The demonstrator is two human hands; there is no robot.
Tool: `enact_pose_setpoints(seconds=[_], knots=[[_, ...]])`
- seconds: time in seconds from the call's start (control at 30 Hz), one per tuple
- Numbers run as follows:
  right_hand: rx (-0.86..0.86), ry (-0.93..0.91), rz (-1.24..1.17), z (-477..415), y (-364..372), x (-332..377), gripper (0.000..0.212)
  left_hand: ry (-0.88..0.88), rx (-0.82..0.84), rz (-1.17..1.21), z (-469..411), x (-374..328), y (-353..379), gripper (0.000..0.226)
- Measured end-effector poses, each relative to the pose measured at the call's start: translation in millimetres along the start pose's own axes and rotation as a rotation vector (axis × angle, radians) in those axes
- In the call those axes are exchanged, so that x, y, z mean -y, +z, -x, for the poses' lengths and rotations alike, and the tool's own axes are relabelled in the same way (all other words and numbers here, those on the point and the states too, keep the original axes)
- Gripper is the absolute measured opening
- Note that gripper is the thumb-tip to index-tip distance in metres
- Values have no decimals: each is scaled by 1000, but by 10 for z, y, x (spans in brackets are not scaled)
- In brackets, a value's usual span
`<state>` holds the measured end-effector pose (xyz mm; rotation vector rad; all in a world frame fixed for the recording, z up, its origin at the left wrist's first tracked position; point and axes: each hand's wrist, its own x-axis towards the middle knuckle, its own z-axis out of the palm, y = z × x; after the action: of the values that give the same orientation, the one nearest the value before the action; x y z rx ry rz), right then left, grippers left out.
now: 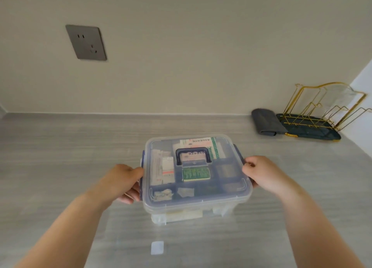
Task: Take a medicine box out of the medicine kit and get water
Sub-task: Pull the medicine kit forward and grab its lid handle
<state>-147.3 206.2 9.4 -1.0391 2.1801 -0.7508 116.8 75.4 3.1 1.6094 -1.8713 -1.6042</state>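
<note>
A clear plastic medicine kit (pixel 229 191) with a dark blue handle (pixel 193 155) and blue side latches stands on the grey counter, its lid on. Through the lid I see several medicine boxes, among them a green one (pixel 196 174) and a white and green one (pixel 201 142). My left hand (pixel 124 182) grips the kit's left side at the latch. My right hand (pixel 261 172) grips its right side at the other latch. No water or cup is in view.
A grey counter (pixel 60 167) runs back to a beige wall with a grey power socket (pixel 86 42). At the back right lie a folded dark grey cloth (pixel 265 121) and a gold wire rack (pixel 322 106) on a dark tray (pixel 314 133).
</note>
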Motion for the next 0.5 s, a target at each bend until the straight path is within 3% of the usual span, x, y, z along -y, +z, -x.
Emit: enact_pose_setpoints(seconds=[0.1,0.2,0.3,0.4,0.5], knots=[[4,7,-32,-22,9,-19,20,-24,88,-130,-36,-77,-69,38],[-6,69,-296,-28,43,-100,25,-24,97,-120,-60,-6,-100,40],[-29,135,-507,-51,105,-218,31,-12,80,114,-58,182,-84,45],[8,152,-677,-58,171,-310,23,12,84,470,-50,391,-31,43],[86,189,-734,-27,225,-366,20,8,74,525,-49,562,60,33]])
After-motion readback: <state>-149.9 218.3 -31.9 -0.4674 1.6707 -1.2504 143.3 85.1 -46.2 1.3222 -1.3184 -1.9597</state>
